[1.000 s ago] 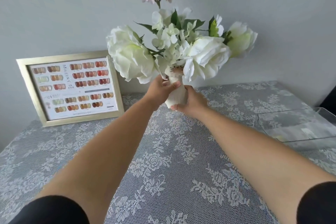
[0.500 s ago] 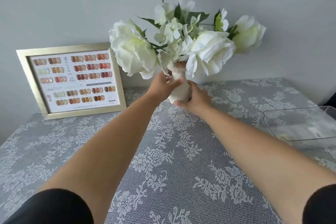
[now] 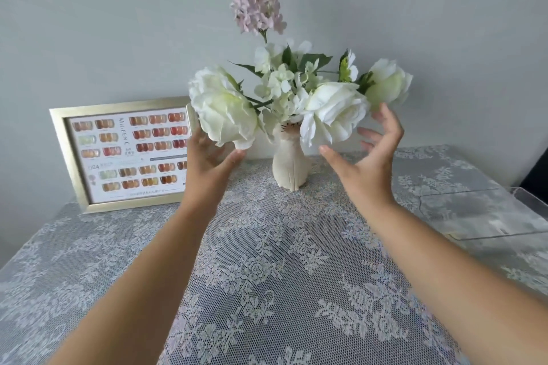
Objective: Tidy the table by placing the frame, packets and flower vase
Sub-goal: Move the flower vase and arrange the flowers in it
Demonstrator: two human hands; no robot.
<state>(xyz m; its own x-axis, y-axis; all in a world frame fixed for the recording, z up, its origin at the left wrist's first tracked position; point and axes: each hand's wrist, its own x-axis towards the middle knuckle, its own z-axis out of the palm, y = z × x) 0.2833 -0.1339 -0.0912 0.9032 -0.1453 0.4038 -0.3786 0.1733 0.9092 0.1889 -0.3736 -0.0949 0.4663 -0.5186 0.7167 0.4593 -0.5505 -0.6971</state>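
Note:
A small cream cat-shaped vase [image 3: 290, 161] stands upright on the lace tablecloth near the back wall, holding large white flowers [image 3: 332, 111] and a tall pink sprig [image 3: 255, 0]. My left hand [image 3: 207, 154] is open just under the left white bloom, its fingers touching the petals. My right hand [image 3: 370, 151] is open to the right of the vase, fingers spread below the right blooms. Neither hand touches the vase. A gold frame [image 3: 63, 157] with a nail colour chart leans against the wall at the left. No packets are visible.
A clear acrylic tray [image 3: 489, 216] lies on the table at the right edge. The grey lace tablecloth [image 3: 267, 275] covers the whole table. A dark object [image 3: 538, 178] shows at the far right beyond the table.
The vase went from held in both hands to standing on the table by the wall. Both hands have let go and opened, moving outward beside the blooms.

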